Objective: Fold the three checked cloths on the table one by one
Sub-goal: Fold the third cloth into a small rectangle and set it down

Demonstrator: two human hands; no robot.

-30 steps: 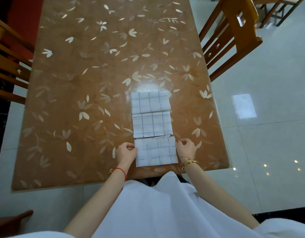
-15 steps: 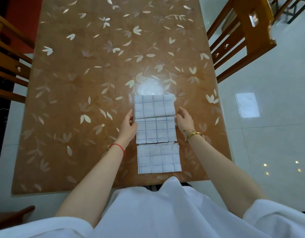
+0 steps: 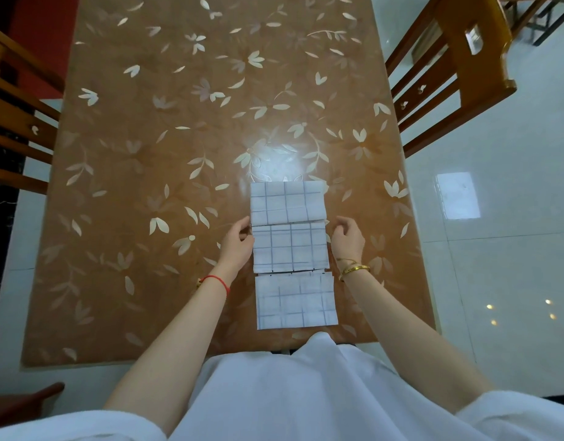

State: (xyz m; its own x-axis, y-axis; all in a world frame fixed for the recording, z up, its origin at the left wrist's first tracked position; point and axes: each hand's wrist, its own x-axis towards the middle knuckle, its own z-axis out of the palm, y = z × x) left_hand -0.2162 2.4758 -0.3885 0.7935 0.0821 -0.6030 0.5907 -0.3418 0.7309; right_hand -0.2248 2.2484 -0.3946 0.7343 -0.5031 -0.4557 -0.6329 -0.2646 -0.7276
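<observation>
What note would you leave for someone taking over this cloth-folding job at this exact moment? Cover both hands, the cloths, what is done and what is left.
Hands: the left hand is at the left edge of the middle cloth, fingertips by its far corner; grip unclear. The right hand is loosely curled just off that cloth's right edge, holding nothing.
Cloths: three in a column on the table: far cloth, middle cloth, near cloth. All lie flat as neat rectangles.
Done: cannot tell how many are already folded.
Left: probably the middle cloth next; check the other two.
</observation>
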